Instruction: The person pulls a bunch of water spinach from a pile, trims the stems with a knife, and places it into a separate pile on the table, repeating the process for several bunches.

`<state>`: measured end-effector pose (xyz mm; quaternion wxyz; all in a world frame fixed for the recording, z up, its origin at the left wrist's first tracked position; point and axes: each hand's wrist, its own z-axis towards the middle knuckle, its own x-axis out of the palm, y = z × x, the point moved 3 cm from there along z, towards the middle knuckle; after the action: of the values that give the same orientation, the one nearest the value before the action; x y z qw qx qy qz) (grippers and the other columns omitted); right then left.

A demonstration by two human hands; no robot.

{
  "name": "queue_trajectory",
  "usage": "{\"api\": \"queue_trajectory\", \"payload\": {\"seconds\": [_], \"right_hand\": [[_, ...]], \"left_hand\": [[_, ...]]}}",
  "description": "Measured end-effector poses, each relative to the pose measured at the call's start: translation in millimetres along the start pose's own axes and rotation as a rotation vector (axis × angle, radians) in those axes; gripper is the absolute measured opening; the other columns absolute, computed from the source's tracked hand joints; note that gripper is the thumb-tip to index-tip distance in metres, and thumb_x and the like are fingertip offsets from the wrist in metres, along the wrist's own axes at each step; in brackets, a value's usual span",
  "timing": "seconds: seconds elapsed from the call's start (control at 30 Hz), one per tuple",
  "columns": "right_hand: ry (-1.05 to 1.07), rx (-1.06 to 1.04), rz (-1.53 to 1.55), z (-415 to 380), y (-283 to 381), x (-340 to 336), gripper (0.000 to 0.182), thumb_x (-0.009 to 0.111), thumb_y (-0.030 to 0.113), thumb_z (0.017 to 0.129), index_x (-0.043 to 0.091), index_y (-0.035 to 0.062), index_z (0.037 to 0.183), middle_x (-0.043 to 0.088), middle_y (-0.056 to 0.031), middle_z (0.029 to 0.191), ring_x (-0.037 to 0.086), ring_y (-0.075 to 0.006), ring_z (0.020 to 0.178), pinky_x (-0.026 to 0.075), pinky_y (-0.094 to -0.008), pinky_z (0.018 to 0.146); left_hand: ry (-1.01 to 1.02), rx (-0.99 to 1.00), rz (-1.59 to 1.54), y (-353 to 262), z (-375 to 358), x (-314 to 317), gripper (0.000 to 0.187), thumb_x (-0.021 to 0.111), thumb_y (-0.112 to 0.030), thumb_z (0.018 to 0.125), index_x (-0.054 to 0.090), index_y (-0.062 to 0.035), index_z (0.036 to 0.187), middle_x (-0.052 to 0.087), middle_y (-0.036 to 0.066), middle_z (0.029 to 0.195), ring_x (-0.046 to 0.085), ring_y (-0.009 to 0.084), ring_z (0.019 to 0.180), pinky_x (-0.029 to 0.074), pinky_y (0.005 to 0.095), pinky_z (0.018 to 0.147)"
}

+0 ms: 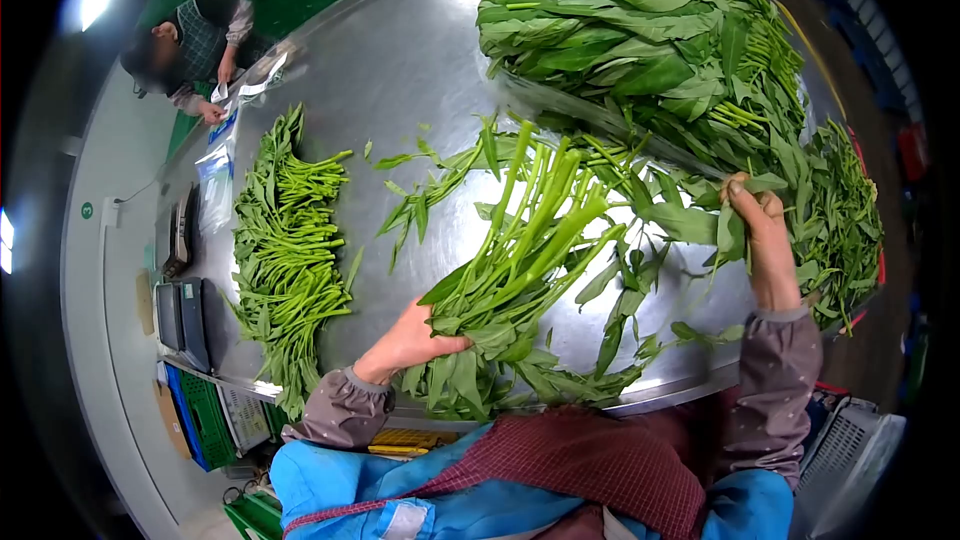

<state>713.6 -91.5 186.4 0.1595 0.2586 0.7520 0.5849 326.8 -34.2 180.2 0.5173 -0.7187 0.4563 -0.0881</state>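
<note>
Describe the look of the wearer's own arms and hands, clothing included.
The left hand and right hand are bare, with no gloves. Both forearms wear loose, greyish-brown sleeves with small pale dots, plainest on the right one, ending in gathered cuffs at the wrists. Higher up, bright blue fabric shows near both sleeves.

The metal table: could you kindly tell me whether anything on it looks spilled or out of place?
Yes, mildly: loose leafy sprigs lie scattered between the large pile of greens and the neatly aligned row of stems, so they look stray.
</note>
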Motion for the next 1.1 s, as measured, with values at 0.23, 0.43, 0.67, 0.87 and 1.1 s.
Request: {"api": "queue_trajectory", "payload": {"seconds": [0.23, 0.43, 0.67, 0.87, 1.1], "right_hand": [[0.123, -0.761, -1.053, -22.3, 14.8, 36.5, 0.029, 0.064, 0.006, 0.065, 0.058, 0.0077, 0.094, 0.057, -0.0102, 0.1, 0.055, -0.0288, 0.084, 0.044, -0.037, 0.074], [0.308, -1.179, -0.929, -60.2, 8.5, 109.0, 0.015, 0.066, 0.014, 0.065, 0.057, 0.0086, 0.076, 0.056, -0.0031, 0.082, 0.052, -0.0201, 0.081, 0.038, -0.0376, 0.078], [0.452, -0.895, -0.968, -66.5, -14.5, 99.0, 0.024, 0.068, 0.02, 0.067, 0.055, 0.0069, 0.082, 0.055, -0.0046, 0.08, 0.051, -0.0212, 0.075, 0.036, -0.0349, 0.076], [0.612, -0.71, -1.043, -69.0, -19.6, 102.4, 0.026, 0.069, 0.023, 0.066, 0.061, 0.0069, 0.084, 0.058, -0.0044, 0.08, 0.051, -0.0217, 0.076, 0.036, -0.0332, 0.071], [0.391, -0.938, -0.829, -65.5, -12.5, 102.9, 0.009, 0.065, 0.013, 0.068, 0.063, 0.008, 0.075, 0.058, -0.0043, 0.07, 0.052, -0.0206, 0.073, 0.037, -0.0331, 0.066]], "left_hand": [[0.083, -0.056, -0.054, -1.8, 2.6, 5.5, 0.044, 0.067, -0.005, 0.067, 0.053, 0.0005, 0.108, 0.058, 0.005, 0.099, 0.051, 0.0117, 0.089, 0.041, 0.0269, 0.08], [0.136, -0.114, -0.314, -6.8, 0.6, 16.1, 0.055, 0.067, 0.0, 0.065, 0.047, 0.0005, 0.116, 0.056, 0.005, 0.104, 0.05, 0.0128, 0.093, 0.042, 0.0279, 0.082], [0.135, -0.12, -0.493, -7.2, 2.2, 22.4, 0.052, 0.068, -0.004, 0.067, 0.048, 0.0008, 0.114, 0.054, 0.006, 0.107, 0.049, 0.0148, 0.096, 0.039, 0.0288, 0.086], [0.144, -0.122, -0.382, -16.0, 1.6, 22.6, 0.055, 0.069, -0.005, 0.066, 0.046, 0.0007, 0.116, 0.054, 0.007, 0.107, 0.048, 0.0151, 0.097, 0.039, 0.0289, 0.086], [0.196, -0.054, -0.201, -22.2, 7.6, 27.5, 0.058, 0.069, -0.007, 0.066, 0.044, 0.0017, 0.117, 0.053, 0.009, 0.109, 0.048, 0.0148, 0.098, 0.038, 0.0285, 0.087]]}}
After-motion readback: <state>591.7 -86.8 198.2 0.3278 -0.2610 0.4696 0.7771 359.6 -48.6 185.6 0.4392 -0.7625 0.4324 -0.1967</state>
